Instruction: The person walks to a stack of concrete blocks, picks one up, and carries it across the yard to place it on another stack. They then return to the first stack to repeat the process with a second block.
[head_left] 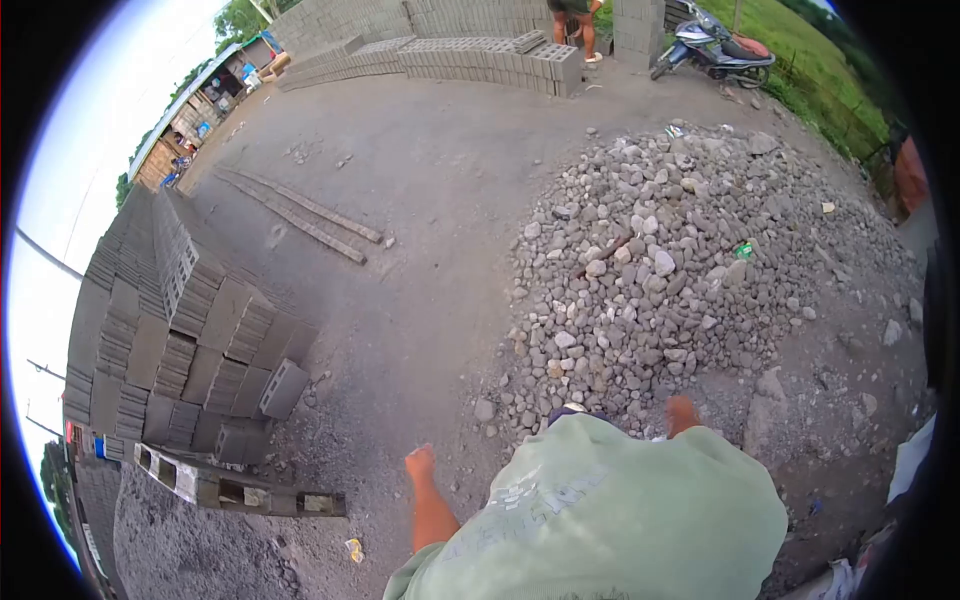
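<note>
My left hand [420, 461] hangs beside my body over the grey ground, its fingers curled in and nothing showing in them. My right hand [683, 410] juts out past the far side of my pale green shirt [620, 510], near the lower edge of the stone pile [650, 270]. The fingers of that hand are too small and turned away to make out. Both hands are apart from the stones and the blocks. Part of a dark shoe [568, 411] shows just beyond the shirt.
Stacked concrete blocks [190, 350] stand at the left, with a row of hollow blocks [240, 492] below. Two long poles [300, 215] lie on the ground. Farther off are a block wall [480, 65], a person [580, 25] and a motorcycle [715, 50]. A shed [195, 115] stands far left.
</note>
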